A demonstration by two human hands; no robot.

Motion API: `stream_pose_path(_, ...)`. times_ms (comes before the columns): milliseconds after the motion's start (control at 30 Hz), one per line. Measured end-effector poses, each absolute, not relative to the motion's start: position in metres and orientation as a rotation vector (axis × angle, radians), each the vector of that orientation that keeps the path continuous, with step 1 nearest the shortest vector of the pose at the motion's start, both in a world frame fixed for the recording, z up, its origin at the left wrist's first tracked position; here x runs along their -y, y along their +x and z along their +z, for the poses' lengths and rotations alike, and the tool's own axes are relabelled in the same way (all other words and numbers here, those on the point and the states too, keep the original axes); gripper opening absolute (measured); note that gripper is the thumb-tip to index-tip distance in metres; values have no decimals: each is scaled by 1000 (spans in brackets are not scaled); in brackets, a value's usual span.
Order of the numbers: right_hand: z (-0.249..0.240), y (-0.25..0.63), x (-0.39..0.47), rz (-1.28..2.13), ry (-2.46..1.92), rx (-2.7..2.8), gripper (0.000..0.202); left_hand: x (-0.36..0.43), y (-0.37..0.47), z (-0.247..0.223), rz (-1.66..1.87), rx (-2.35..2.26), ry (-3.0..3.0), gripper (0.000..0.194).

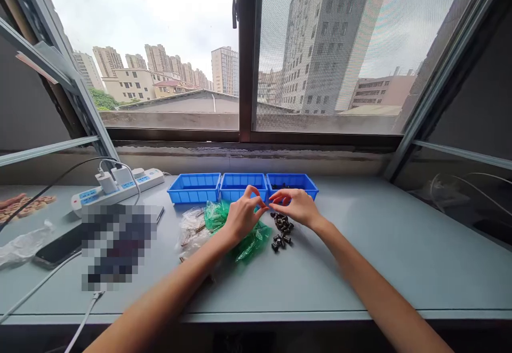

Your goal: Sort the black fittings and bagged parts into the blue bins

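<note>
My left hand (242,213) and my right hand (296,207) meet in front of the blue bins, thumb and fingers of each pinched together. Whatever sits between the fingertips is too small to make out. Just below my right hand lies a loose pile of dark metal fasteners (283,224), with a smaller cluster of them (281,242) nearer the front. A crumpled green plastic bag (253,243) spreads under and behind my left hand. Beside it, to the left, is a clear plastic bag (191,230) with small parts inside.
Along the back stand a left blue bin (192,197), a middle one (226,194) and a right one (311,183) holding some dark pieces. At left are a power strip (148,182), cables, a dark phone (60,246) and a blurred-out device (120,246). Metal frame posts flank the window.
</note>
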State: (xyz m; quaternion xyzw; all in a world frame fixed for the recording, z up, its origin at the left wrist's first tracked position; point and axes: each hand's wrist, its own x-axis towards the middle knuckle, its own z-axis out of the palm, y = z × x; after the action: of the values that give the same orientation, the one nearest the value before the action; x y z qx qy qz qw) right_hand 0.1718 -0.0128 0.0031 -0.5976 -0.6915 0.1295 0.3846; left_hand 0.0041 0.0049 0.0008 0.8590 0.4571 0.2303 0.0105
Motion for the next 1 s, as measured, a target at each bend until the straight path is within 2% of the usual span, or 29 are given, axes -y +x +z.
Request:
stream_pose_path(133, 5, 167, 21, 277, -1719, 1983, 10, -3, 4, 1, 728, -1414, 2663, 24)
stream_pose_path(333, 2, 162, 21, 282, -1785, 1971, 11, -3, 4, -2, 777, -1377, 2675, 34)
stream_pose_path(633, -4, 161, 17, 212, -1712, 1745, 17, -1, 6, 2, 672, -1439, 2739, 22)
stream_pose_path(767, -6, 161, 13, 150, -1647, 1694, 16, 0, 5, 3, 663, -1447, 2737, 24)
stream_pose_path(1000, -13, 161, 4, 464, -1477, 1560, 25, 0, 4, 1, 705, -1425, 2703, 18)
